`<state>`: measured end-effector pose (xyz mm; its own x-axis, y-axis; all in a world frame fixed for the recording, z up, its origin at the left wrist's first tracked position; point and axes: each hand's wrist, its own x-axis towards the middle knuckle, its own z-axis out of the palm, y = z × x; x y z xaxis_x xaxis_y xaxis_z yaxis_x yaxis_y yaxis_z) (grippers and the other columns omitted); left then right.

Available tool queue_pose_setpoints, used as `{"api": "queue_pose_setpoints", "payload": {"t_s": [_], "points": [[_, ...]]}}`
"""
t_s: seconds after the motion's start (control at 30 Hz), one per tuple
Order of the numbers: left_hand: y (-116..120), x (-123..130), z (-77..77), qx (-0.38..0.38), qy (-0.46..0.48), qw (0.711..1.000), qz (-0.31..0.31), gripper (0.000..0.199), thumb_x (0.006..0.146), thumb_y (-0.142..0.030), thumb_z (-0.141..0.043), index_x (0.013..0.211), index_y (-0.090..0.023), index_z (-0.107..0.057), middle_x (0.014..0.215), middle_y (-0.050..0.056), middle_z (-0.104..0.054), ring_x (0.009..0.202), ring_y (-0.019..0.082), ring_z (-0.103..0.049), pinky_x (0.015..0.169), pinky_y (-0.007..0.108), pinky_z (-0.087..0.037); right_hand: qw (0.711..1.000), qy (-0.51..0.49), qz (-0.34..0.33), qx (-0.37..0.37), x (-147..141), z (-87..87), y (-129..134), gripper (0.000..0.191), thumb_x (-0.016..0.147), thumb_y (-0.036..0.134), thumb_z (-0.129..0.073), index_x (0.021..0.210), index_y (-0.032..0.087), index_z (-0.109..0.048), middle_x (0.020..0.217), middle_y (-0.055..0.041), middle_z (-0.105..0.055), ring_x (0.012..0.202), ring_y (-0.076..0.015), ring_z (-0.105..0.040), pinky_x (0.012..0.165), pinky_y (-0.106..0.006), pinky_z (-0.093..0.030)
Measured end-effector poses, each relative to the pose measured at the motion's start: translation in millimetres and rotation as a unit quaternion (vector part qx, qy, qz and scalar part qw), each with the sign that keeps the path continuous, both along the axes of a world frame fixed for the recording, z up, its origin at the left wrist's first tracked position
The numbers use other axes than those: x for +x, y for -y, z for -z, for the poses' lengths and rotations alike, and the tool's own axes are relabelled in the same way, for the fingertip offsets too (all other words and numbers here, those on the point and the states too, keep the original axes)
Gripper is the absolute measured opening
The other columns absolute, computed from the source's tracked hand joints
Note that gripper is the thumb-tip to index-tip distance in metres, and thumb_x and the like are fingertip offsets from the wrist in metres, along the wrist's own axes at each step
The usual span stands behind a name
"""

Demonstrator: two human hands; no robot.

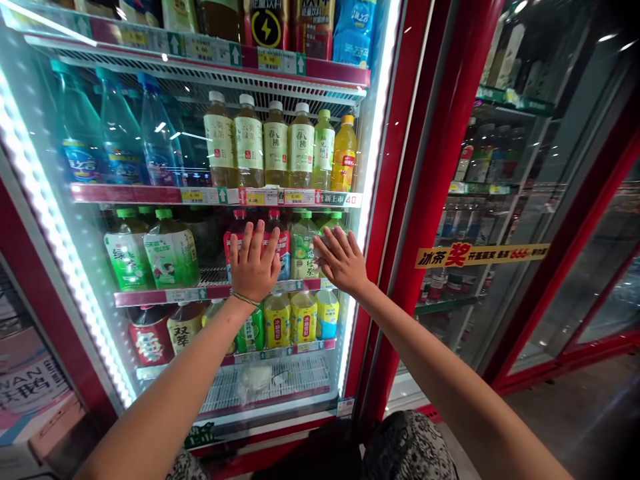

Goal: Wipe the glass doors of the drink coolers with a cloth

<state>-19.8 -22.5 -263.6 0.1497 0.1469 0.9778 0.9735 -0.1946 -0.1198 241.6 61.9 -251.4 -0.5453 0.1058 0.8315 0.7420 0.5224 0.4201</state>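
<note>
My left hand [254, 263], with a thin bracelet at the wrist, is raised with its fingers spread in front of red-capped bottles on a middle shelf of a lit drinks fridge. Just right of it, my right hand [343, 261] has its fingers apart, in front of green-capped bottles [303, 243]. Neither hand holds anything. Whether they touch the glass door or a bottle I cannot tell. White-capped tea bottles [249, 143] and an orange bottle [344, 157] stand on the shelf above. Below are yellow-labelled bottles [277, 320].
Large blue bottles [120, 127] stand at the upper left. A red door frame [430, 153] runs down the fridge's right side, beside another glass-fronted cabinet with a yellow strip [483, 256]. Boxes [37, 393] are at the lower left.
</note>
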Motion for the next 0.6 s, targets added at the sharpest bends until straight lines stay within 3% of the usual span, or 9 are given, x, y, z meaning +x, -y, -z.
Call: {"api": "queue_pose_setpoints", "payload": {"t_s": [0.07,0.13,0.23,0.33,0.43,0.53,0.6], "points": [[1.2,-1.6,0.0,0.006,-0.014,1.0,-0.014,0.07,0.097,-0.028,-0.057,0.163,-0.034,-0.031,0.169,0.006,-0.027,0.159,0.032,-0.025,0.132,0.06,-0.013,1.0,0.005,-0.003,0.002,-7.8,-15.0,-0.2,0.079,0.104,0.045,-0.046,0.164,0.043,0.004,0.175,0.0071,-0.012,0.161,-0.0299,-0.019,0.133,-0.058,-0.018],[1.8,-2.7,0.4,0.012,-0.026,0.999,-0.025,0.071,0.097,-0.028,-0.057,0.163,-0.034,-0.03,0.169,0.006,-0.027,0.159,0.031,-0.025,0.132,0.059,-0.014,0.994,-0.109,0.025,0.004,-11.2,-21.5,-2.7,0.075,0.105,0.041,-0.041,0.165,0.04,0.005,0.175,0.006,-0.008,0.161,-0.032,-0.016,0.131,-0.063,-0.018],[1.1,-1.8,1.1,0.009,-0.021,1.0,-0.019,0.071,0.097,-0.027,-0.056,0.163,-0.033,-0.03,0.169,0.006,-0.027,0.159,0.031,-0.024,0.132,0.06,-0.013,0.969,-0.24,0.055,0.002,-18.2,-6.1,-1.0,0.074,0.106,0.037,-0.036,0.165,0.035,0.008,0.176,0.0025,-0.005,0.161,-0.0341,-0.013,0.128,-0.068,-0.023],[0.3,0.3,1.0,0.006,-0.01,1.0,-0.005,0.068,0.097,-0.026,-0.055,0.162,-0.031,-0.034,0.169,0.007,-0.029,0.159,0.031,-0.023,0.133,0.06,-0.011,0.993,-0.117,0.005,0.009,-34.3,7.5,9.0,0.082,0.104,0.04,-0.043,0.164,0.035,0.012,0.175,0.0006,-0.013,0.161,-0.0314,-0.017,0.129,-0.063,-0.026],[2.8,-2.1,-0.5,0.012,-0.02,1.0,-0.016,0.066,0.098,-0.027,-0.055,0.161,-0.029,-0.036,0.168,0.008,-0.031,0.158,0.031,-0.025,0.133,0.058,-0.013,0.999,-0.025,-0.031,0.016,-50.8,-7.9,17.1,0.08,0.105,0.042,-0.044,0.166,0.036,0.008,0.174,0.003,-0.017,0.161,-0.0285,-0.017,0.134,-0.056,-0.019],[8.8,-9.7,-3.1,0.011,-0.047,0.998,-0.03,0.064,0.099,-0.028,-0.053,0.161,-0.027,-0.037,0.166,0.008,-0.034,0.157,0.029,-0.03,0.133,0.054,-0.017,0.996,-0.077,-0.03,0.021,-60.1,-23.3,18.8,0.077,0.106,0.038,-0.041,0.166,0.036,0.007,0.175,0.0028,-0.012,0.161,-0.0296,-0.017,0.134,-0.057,-0.017],[12.6,-14.4,-4.5,-0.005,-0.065,0.998,-0.026,0.063,0.1,-0.028,-0.052,0.161,-0.026,-0.037,0.165,0.008,-0.037,0.155,0.027,-0.034,0.133,0.05,-0.019,0.989,-0.144,-0.018,0.016,-64.9,-17.9,19.7,0.077,0.106,0.036,-0.041,0.166,0.035,0.008,0.175,0.0014,-0.011,0.161,-0.0311,-0.017,0.133,-0.06,-0.018]]}}
